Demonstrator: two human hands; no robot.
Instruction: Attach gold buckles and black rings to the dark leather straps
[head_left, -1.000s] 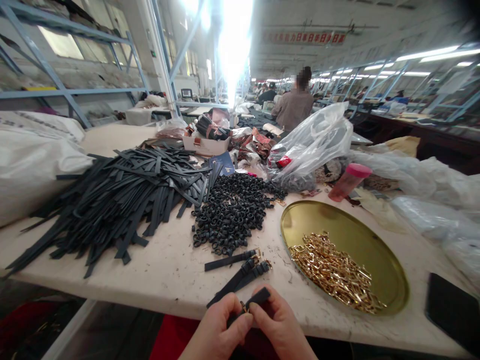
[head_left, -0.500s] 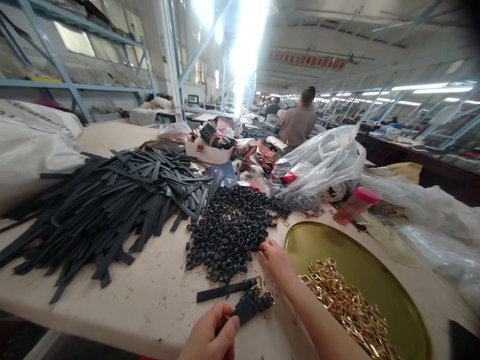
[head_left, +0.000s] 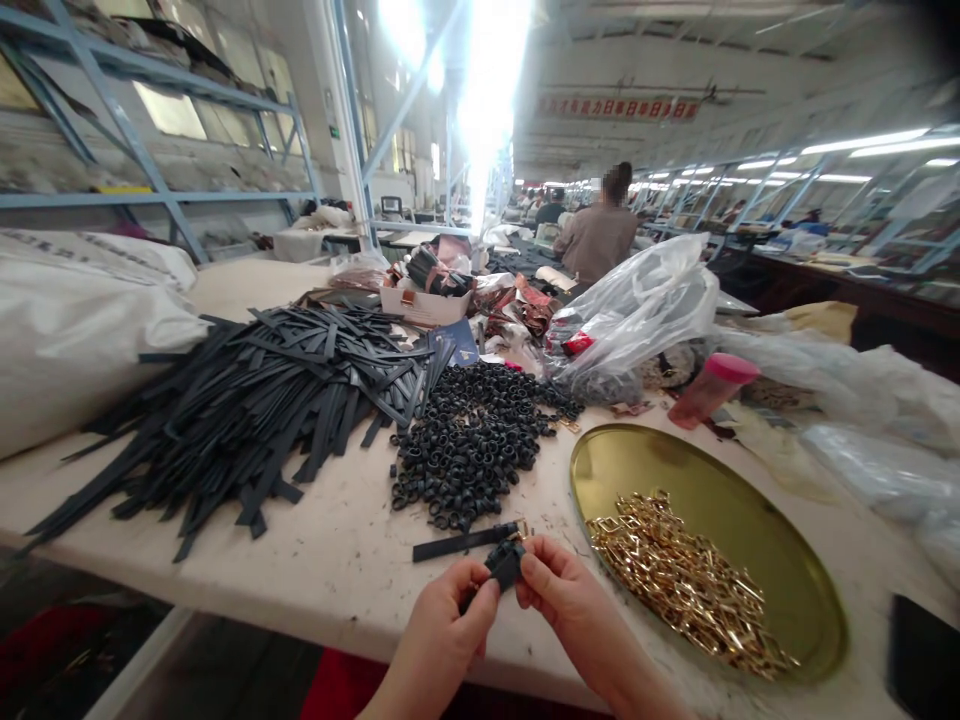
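My left hand [head_left: 456, 608] is closed, thumb and fingers pinching short black straps [head_left: 506, 562] above the table's front edge. My right hand [head_left: 559, 580] meets it there, its fingers pinched against the straps' far end; a small loop between them would be hidden. Just beyond both hands lies another black strap [head_left: 457, 543] with a gold buckle [head_left: 523, 528] at its right end. Behind it is a heap of small black loops [head_left: 472, 440]. To the right, gold buckles [head_left: 686, 580] are piled on an oval gold tray [head_left: 795, 540].
A large pile of flat black strips [head_left: 277, 410] covers the table's left side, beside a white sack [head_left: 82, 330]. Farther back are a clear plastic bag [head_left: 645, 300], a pink-lidded jar [head_left: 712, 390] and a small box [head_left: 424, 305]. A person [head_left: 600, 235] sits beyond.
My right hand has come back from the edge of the loop heap to the straps in my left hand. The left hand has lifted its straps slightly, and the camera view has shifted.
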